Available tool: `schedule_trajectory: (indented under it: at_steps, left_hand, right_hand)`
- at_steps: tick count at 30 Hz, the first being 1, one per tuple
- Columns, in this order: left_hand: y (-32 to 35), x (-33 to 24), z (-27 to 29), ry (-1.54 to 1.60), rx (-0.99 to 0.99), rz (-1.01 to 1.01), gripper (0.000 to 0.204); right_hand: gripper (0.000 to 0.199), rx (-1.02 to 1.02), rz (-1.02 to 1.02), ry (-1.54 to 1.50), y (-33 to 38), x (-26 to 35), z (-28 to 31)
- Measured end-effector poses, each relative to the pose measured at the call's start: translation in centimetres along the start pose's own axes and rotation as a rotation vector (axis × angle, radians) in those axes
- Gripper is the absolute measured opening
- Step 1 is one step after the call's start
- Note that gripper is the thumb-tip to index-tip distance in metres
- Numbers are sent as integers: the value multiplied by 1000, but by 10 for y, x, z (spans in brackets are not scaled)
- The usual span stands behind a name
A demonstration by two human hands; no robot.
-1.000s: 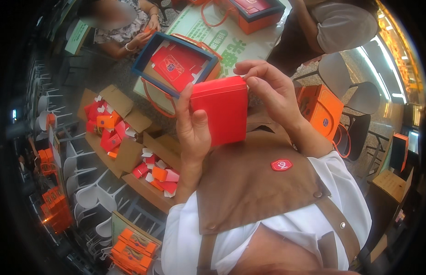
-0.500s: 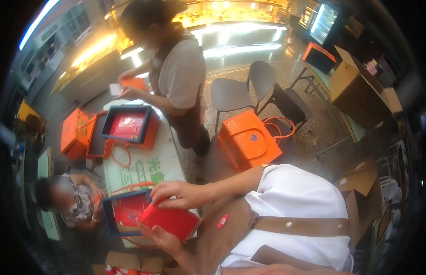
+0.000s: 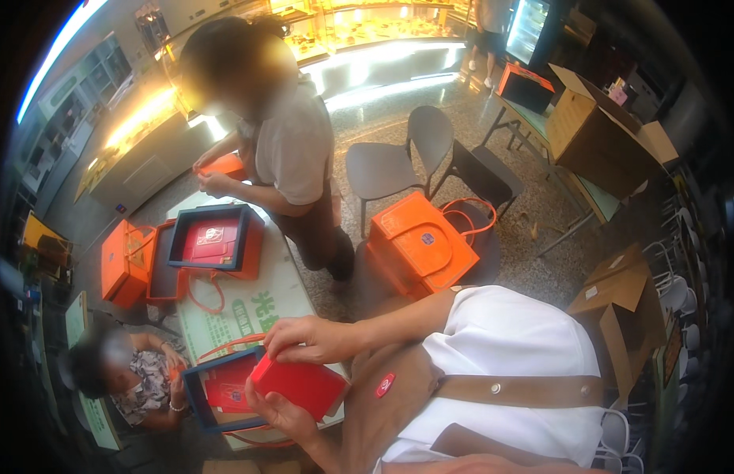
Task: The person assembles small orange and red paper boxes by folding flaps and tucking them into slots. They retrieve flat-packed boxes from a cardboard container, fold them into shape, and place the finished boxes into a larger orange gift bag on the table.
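Both my hands hold a flat red box (image 3: pixel 300 389) just in front of my apron. My right hand (image 3: pixel 310 340) pinches its upper edge between thumb and fingers. Beneath it, my left hand (image 3: pixel 284 419) grips the near lower side, thumb along the edge. Directly beyond lies an open orange gift box with a dark blue rim (image 3: pixel 194 399) and an orange handle. Inside it are a red packet (image 3: pixel 228 393) and a bare tan section. The red box overlaps its right side.
On the white table (image 3: pixel 284 292) stands a second open gift box (image 3: pixel 216 237), beside an orange case (image 3: pixel 123 261). A co-worker (image 3: pixel 292 142) holds an orange box; another person (image 3: pixel 137 371) sits left. An orange handbag-shaped box (image 3: pixel 426 241), grey chairs (image 3: pixel 383 170) and cartons (image 3: pixel 592 134) stand around.
The view has shifted slightly. My hands keep hold of the red box with little change in grip. The white piece beside the standing co-worker's orange box no longer shows.
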State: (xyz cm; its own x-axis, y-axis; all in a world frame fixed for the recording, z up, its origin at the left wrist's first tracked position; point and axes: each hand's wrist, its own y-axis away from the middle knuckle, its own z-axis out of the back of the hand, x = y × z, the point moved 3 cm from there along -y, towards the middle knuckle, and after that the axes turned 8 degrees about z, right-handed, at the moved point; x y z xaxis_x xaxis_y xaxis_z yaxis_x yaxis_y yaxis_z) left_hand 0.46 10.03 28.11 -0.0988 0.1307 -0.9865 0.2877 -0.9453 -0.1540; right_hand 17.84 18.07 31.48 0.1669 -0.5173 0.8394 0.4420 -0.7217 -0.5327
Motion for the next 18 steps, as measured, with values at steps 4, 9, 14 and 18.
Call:
schedule_trajectory:
  at_steps: [4, 9, 14, 18]
  left_hand:
    - [-1, -4, 4, -54, -36, -4, 57]
    - [-2, 3, 10, -57, -70, -16, 57]
    - [1, 6, 12, -17, -62, 12, 54]
    - [2, 7, 10, 82, -23, 49, 53]
  right_hand:
    - [13, 31, -23, 2, -5, -3, -5]
    - [14, 55, -4, 20, -9, -5, -9]
    - [15, 52, -3, 16, -9, -8, -13]
    - [30, 50, -45, 12, -5, -11, -11]
